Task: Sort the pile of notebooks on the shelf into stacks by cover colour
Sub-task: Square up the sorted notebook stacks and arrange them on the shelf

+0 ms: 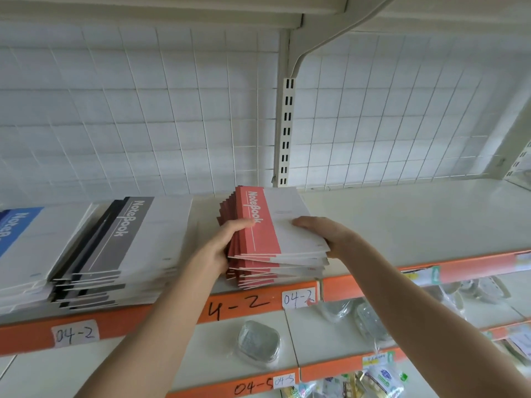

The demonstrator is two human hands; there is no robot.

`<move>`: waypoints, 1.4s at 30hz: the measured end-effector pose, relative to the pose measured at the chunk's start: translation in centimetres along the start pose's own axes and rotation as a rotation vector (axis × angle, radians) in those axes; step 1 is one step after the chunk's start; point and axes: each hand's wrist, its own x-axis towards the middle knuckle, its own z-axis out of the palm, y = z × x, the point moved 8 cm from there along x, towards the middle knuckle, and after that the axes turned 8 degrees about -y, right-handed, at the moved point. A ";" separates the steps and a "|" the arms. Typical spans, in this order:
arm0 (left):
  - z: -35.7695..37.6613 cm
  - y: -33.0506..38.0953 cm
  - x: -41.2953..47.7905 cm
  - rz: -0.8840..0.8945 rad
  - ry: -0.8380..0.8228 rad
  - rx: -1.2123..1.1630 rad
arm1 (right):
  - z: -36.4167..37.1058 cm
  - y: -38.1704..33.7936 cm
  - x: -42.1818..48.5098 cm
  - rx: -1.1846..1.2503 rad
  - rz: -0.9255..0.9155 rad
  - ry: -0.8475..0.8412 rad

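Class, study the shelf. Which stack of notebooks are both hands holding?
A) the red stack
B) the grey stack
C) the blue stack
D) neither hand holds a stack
A: the left hand and the right hand grip opposite sides of the red stack, while the grey stack and the blue stack lie untouched further left.

A white wire grid panel (143, 110) is spanning the far side, with a cream slotted metal upright (286, 130) rising at its centre and carrying a curved cream bracket (313, 44). Nearer, an orange edge strip (161, 317) is running left to right, bearing white handwritten paper labels (75, 334) reading 04-2. Below it, an oval foil tray in clear wrap (258, 341) is lying on a white lower board (129, 366), and printed packets (382, 377) are hanging near right.
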 end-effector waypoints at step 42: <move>18.6 9.8 4.2 0.800 -0.003 0.107 | -16.5 -10.0 -9.9 -0.163 -0.820 0.040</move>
